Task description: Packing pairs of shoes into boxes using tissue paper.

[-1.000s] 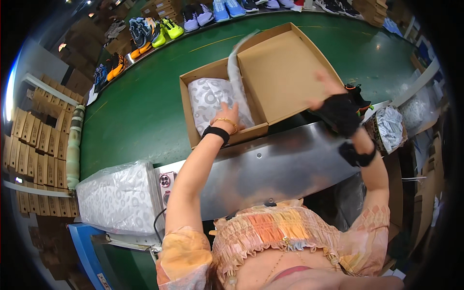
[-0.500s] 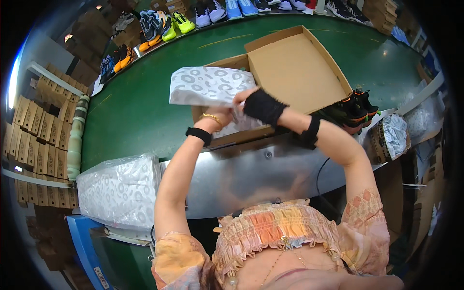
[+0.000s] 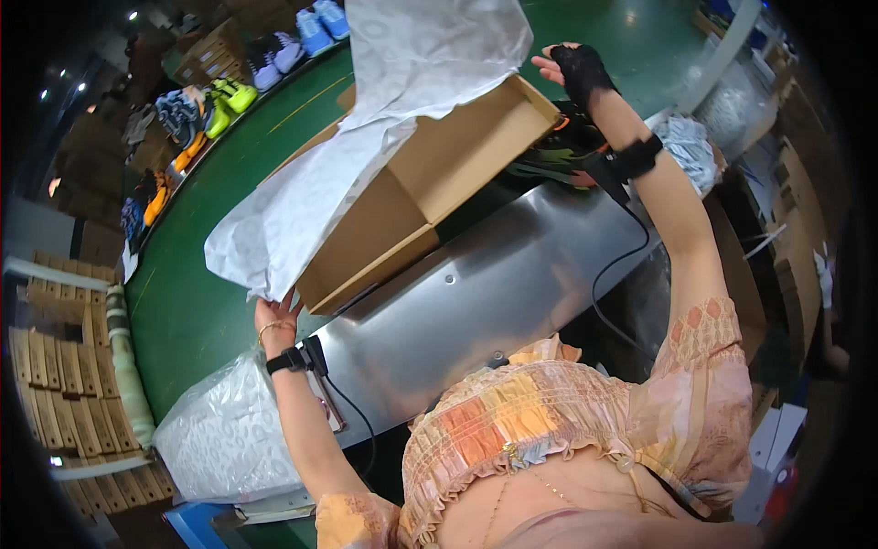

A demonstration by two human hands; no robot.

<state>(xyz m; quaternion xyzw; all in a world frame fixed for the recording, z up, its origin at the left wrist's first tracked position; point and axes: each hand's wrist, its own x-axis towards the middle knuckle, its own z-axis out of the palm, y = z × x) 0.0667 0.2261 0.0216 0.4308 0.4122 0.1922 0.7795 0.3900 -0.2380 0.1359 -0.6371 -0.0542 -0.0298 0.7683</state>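
Observation:
A white sheet of wrapping paper point(image 3: 283, 215) with a faint grey ring print hangs spread over the open cardboard shoe box point(image 3: 366, 252). One lower corner of the sheet is pinched in my left hand point(image 3: 277, 318), at the box's near left corner. My right hand point(image 3: 583, 78), in a black fingerless wrist support, is raised beyond the box's right end. Its fingers are stretched apart just beside the paper's right edge, holding nothing. The paper hides the far side of the box and much of its lid.
Dark shoes point(image 3: 562, 151) with orange and green trim lie right of the box. A plastic-covered stack of printed paper point(image 3: 233, 430) sits at the left. Several coloured shoes point(image 3: 219, 105) line the green table's point(image 3: 197, 274) far edge. A metal plate point(image 3: 457, 311) edges the near side.
The folded paper has been opened out over the box. My hands have moved apart, the left toward the near left, the right up and away. The view has turned.

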